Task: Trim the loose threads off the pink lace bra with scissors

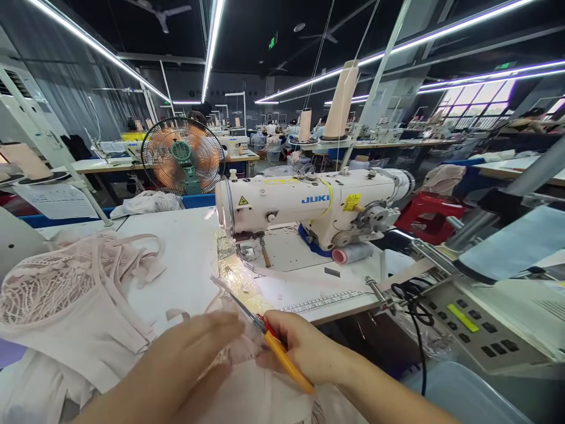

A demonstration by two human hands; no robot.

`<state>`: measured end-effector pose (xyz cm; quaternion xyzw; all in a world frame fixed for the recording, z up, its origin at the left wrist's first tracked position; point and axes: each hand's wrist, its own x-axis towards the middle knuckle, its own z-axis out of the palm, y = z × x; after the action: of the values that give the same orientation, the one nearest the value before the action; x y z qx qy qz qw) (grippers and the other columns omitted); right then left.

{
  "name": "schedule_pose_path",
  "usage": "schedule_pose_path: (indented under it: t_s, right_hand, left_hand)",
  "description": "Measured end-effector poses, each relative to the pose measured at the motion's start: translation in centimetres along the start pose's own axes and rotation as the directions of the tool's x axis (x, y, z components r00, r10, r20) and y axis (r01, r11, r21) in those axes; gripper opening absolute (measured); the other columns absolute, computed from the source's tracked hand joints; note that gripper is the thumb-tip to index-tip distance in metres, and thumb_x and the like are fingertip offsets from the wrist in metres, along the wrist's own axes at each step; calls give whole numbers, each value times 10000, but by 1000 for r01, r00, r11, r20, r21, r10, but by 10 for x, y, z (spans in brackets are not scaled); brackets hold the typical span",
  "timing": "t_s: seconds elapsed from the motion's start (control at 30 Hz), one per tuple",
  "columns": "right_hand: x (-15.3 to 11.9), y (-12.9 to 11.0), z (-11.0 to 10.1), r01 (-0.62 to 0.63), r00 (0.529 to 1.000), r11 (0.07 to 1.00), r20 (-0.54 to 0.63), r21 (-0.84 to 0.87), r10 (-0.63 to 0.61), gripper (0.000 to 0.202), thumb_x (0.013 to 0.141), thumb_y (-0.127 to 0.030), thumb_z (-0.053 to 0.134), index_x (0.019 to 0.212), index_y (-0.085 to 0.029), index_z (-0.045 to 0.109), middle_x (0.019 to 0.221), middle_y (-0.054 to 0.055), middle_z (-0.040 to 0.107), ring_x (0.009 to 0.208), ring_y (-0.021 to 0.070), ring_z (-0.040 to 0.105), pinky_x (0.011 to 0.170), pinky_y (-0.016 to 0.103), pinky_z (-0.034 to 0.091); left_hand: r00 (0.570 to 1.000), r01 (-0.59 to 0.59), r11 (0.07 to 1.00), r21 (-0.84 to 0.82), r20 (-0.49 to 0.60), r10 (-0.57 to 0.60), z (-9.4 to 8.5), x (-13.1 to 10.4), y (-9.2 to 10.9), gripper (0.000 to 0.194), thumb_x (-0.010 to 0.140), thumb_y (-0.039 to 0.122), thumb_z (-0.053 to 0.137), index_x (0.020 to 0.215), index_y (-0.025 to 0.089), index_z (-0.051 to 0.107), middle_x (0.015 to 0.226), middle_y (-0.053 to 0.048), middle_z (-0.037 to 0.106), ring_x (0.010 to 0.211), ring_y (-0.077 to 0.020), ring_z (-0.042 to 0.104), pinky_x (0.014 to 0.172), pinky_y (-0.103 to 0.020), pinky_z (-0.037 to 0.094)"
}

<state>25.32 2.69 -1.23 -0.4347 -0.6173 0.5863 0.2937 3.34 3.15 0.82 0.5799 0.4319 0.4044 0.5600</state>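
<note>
My right hand (304, 347) grips orange-handled thread snips (282, 356), their thin blades pointing up and left towards a pale pink strap. My left hand (189, 359) lies flat with fingers together on the pale pink garment (247, 394) at the table's near edge, pinning it beside the snips. Just behind stands a white Juki sewing machine (309, 203) with its lit needle area (251, 253) close beyond the blade tips.
A pile of pink lace garments (66, 294) lies at the left on the white table (185, 247). A control panel (472, 327) and black cable (415, 306) sit at the right. A fan (182, 156), thread cones (342, 100) and other workstations stand behind.
</note>
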Motion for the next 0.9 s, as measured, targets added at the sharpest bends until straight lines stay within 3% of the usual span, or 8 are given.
schedule_pose_path:
  t_s: [0.1, 0.2, 0.3, 0.5, 0.63, 0.77, 0.83, 0.9]
  right_hand:
    - [-4, -1, -1, 80, 996, 996, 34, 43, -82, 363, 587, -323, 712, 658, -207, 376, 622, -80, 331, 573, 86, 275, 500, 211, 250]
    - [-10, 3, -15, 48, 999, 997, 3, -58, -48, 366, 592, -355, 702, 651, -209, 371, 606, -79, 336, 558, 84, 280, 475, 202, 251]
    - [-20, 11, -36, 0, 999, 988, -51, -157, -8, 278, 633, -353, 639, 664, -206, 405, 595, -70, 367, 543, 89, 319, 470, 205, 283]
    - [-31, 23, -64, -39, 991, 975, -132, -217, 10, 131, 664, -280, 587, 688, -183, 502, 601, -49, 459, 527, 89, 381, 468, 197, 313]
    - [-33, 31, -73, -71, 972, 968, -236, -242, 12, 128, 642, -235, 591, 672, -187, 476, 601, -56, 433, 526, 88, 382, 464, 193, 321]
    - [-34, 34, -74, -61, 951, 969, -308, -241, -17, 128, 650, -235, 561, 660, -192, 441, 607, -52, 440, 541, 93, 378, 485, 204, 335]
    - [-35, 30, -68, -39, 949, 968, -311, -248, -42, 137, 642, -223, 552, 631, -195, 419, 601, -52, 420, 548, 93, 357, 476, 201, 313]
    - [-35, 23, -61, -8, 956, 968, -285, -251, -66, 131, 628, -206, 547, 616, -196, 417, 591, -56, 391, 555, 95, 338, 466, 196, 288]
  left_hand:
    - [956, -212, 892, 400, 276, 103, 15, 21, 13, 361, 599, 217, 784, 950, 267, 715, 1139, -82, 648, 1199, -333, 457, 1046, -335, 308]
    - [907, -275, 767, 580, 422, 6, 23, 36, 14, 231, 695, 208, 646, 914, 259, 696, 907, -40, 703, 886, -272, 614, 801, -318, 444]
    - [917, -203, 674, 710, 379, -122, 16, 41, 12, 132, 749, 234, 551, 807, 247, 669, 750, 5, 676, 716, -218, 597, 640, -271, 410]
    - [939, -186, 573, 798, 317, -136, -3, 49, 14, 202, 781, 298, 487, 678, 239, 651, 642, 22, 634, 641, -192, 582, 559, -237, 387]
    - [970, -153, 359, 921, 210, -125, -6, 60, 9, 274, 816, 336, 416, 663, 234, 620, 588, 19, 600, 587, -181, 581, 541, -239, 399]
    - [964, -227, 139, 964, 243, -112, 1, 66, 5, 344, 846, 321, 327, 766, 218, 645, 796, -51, 654, 682, -224, 627, 591, -308, 452]
    - [951, -292, 164, 942, 304, -51, 15, 64, 7, 380, 850, 300, 295, 944, 210, 652, 1038, -101, 646, 878, -269, 634, 722, -379, 483]
    - [911, -395, 313, 864, 413, 10, 38, 58, 10, 411, 845, 292, 303, 1130, 215, 589, 1217, -107, 586, 1078, -277, 567, 891, -415, 443]
